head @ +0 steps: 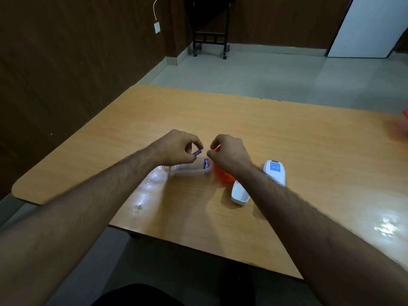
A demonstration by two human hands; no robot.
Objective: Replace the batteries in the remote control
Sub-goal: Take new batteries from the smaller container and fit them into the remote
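My left hand (176,146) pinches a small purple battery (197,152) above a clear plastic container (189,170) on the wooden table (287,138). A second purple battery (206,163) stands inside the container at its right end. My right hand (229,152) hovers beside it and grips the edge of an orange lid (223,173), which tilts up under the wrist. The white remote control (274,172) lies face down to the right, its blue label showing. Its white battery cover (239,193) lies loose in front of it.
The table's near edge runs diagonally below my forearms. An orange object (405,112) shows at the far right edge. A black wheeled stand (210,27) and a white panel (366,27) stand against the far wall.
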